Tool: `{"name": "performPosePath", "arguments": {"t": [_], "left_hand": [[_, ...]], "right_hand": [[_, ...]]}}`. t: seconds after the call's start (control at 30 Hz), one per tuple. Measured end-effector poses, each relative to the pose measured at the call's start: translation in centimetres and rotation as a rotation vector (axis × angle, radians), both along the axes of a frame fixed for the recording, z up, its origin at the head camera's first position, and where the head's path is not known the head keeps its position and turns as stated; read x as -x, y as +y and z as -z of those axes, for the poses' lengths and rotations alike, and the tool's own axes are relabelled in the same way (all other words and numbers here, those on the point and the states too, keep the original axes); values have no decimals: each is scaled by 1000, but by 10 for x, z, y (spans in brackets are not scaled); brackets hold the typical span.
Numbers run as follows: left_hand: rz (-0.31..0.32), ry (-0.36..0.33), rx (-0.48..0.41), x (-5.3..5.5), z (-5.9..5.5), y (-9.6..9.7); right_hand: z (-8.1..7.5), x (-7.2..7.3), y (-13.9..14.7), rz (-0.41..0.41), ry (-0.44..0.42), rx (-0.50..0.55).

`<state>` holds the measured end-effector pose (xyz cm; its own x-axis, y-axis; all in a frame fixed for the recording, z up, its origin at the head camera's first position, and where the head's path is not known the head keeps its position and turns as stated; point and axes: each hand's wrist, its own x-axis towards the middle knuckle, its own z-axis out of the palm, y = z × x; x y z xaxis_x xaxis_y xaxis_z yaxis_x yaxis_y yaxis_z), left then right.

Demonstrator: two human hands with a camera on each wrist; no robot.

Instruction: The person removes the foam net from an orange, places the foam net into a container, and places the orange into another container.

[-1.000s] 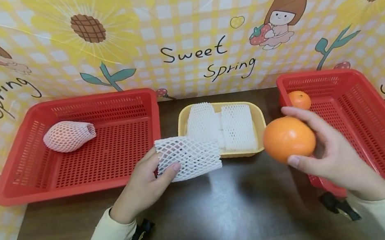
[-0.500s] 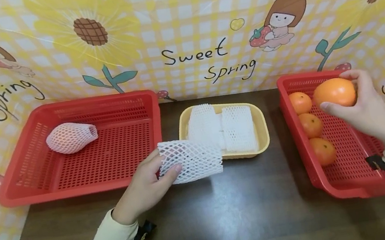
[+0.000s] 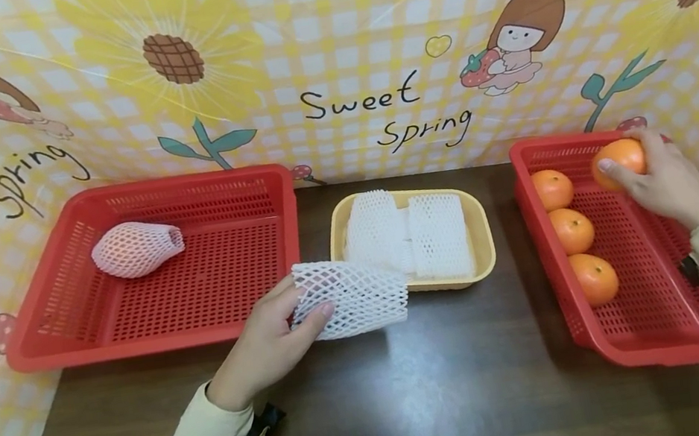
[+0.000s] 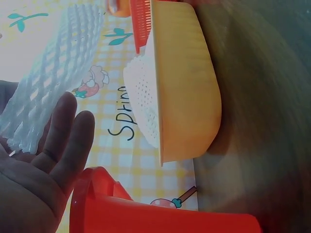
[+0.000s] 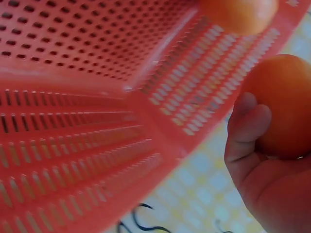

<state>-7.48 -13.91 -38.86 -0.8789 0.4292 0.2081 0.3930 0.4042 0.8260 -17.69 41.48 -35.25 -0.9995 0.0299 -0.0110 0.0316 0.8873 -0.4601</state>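
My left hand (image 3: pixel 273 339) pinches a white foam net sleeve (image 3: pixel 354 296) by its left end, in front of the yellow tub (image 3: pixel 483 258). In the left wrist view the sleeve (image 4: pixel 53 73) stretches away from the fingers, flattened. At the right, my right hand (image 3: pixel 669 181) grips an orange (image 3: pixel 619 162) over the back of the right red basket (image 3: pixel 641 355). Fingers curl round that orange (image 5: pixel 284 111) in the right wrist view, close to the basket wall (image 5: pixel 180 111). Several more oranges (image 3: pixel 571 231) line the left side of that basket.
Two stacks of white net sleeves (image 3: pixel 439 235) lie in the yellow tub. The left red basket (image 3: pixel 158 344) contains one sleeved fruit (image 3: pixel 133 249). A checked, printed cloth (image 3: pixel 355 29) rises behind the dark wooden table (image 3: pixel 378 409).
My right hand has carried the orange rightward and back, from beside the right basket to over its far part, uncovering the oranges along its side. My left hand keeps holding the sleeve, nearly still.
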Motion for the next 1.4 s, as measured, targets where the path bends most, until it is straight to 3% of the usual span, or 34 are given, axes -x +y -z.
{"name": "performPosePath", "arguments": {"t": [0.3,0.5,0.73,0.97,1.17,1.4], "left_hand": [[15,20,-7,3,1,1],[16,14,1,4,1,2],[11,1,1,4,3,2],[6,-20,15,4,2,4],[-11,-61,34,2,1,4],[-22,-33,37,3,1,4]], "right_hand": [[22,15,20,-20,-177,-54],[35,24,26,-80,-219,-126],[50,28,31,-67,-232,-97],[52,28,32,-65,-239,-96],[52,24,29,-69,-235,-17],[48,24,32,-81,-262,13]]}}
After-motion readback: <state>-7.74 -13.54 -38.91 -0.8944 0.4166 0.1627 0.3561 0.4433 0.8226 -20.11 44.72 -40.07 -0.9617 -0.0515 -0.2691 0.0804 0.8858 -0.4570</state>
